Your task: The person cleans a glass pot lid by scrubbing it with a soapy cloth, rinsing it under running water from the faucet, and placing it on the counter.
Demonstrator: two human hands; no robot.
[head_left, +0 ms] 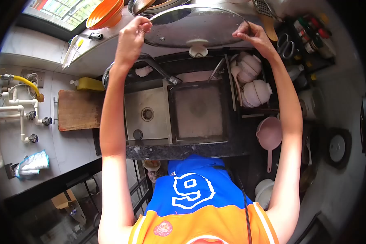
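Note:
A clear glass lid (215,29) with a thin rim is held up above the far edge of the sink, tilted, its pale knob (198,49) facing down toward the counter. My left hand (134,35) is closed on the rim at the lid's left side. On the opposite side, my right hand (254,36) pinches the rim between thumb and fingers. Below the lid lies the sink, with a steel basin (154,99) on the left and a dark-framed square basin (199,112) on the right. A black tap (158,69) stands behind them.
Right of the sink, a rack holds several white bowls (256,91); a pink ladle-shaped pan (269,134) lies nearer. Left are a wooden cutting board (79,110) and a yellow bottle (89,83). Orange colanders (105,15) sit by the window. Scissors (287,45) hang at right.

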